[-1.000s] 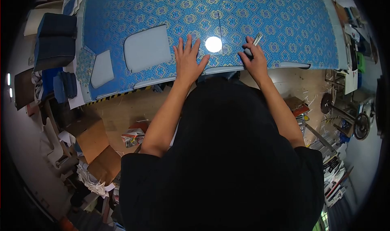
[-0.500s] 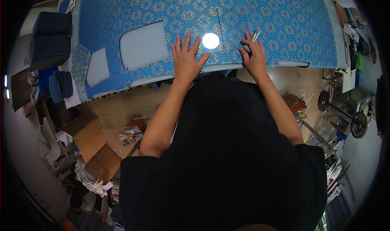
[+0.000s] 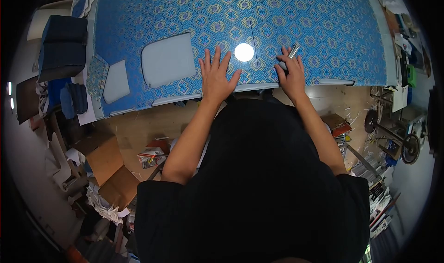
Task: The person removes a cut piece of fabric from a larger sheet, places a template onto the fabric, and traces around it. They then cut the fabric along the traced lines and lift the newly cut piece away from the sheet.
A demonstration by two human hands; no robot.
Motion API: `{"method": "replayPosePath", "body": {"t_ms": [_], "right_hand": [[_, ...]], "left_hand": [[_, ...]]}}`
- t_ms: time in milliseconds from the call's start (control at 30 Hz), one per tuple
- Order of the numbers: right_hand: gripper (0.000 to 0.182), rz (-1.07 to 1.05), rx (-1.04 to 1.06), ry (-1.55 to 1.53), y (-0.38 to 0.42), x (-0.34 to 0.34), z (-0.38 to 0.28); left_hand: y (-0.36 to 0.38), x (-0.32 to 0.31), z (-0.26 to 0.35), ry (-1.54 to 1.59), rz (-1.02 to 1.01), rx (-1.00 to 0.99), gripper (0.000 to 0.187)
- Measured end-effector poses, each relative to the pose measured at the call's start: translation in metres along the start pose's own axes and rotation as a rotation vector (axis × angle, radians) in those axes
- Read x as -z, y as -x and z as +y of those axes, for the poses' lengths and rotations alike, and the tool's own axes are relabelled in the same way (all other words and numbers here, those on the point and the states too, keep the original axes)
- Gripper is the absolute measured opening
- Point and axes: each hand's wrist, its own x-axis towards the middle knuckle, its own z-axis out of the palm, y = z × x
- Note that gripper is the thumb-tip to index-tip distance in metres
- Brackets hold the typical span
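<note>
Blue patterned fabric covers the table. On its near part my left hand lies flat, palm down with fingers spread. Just right of those fingertips is a bright white round spot. My right hand rests on the cloth with bent fingers around a slim silver tool, whose shiny end points up and away; its working end is hidden. Between the hands runs a thin dark straight line on the fabric. Left of my left hand, a large pale rounded shape and a smaller pale one interrupt the pattern.
Dark blue padded pieces stand beyond the table's left edge. An open cardboard box and papers sit on the floor to the lower left. At the right are a metal stand with round wheels and stacked materials. Scraps litter the floor.
The whole scene sits slightly lower in view, as the camera has tilted. Both hands keep nearly the same places on the fabric, the right still holding the silver tool.
</note>
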Motion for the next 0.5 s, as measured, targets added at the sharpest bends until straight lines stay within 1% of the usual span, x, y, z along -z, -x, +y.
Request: {"method": "replayPosePath", "body": {"t_ms": [500], "right_hand": [[0.027,0.017,-0.008,-0.009,-0.0002,0.0001,0.0002]], "left_hand": [[-0.0006,0.0009,-0.0002,-0.013,0.006,-0.005,0.064]]}}
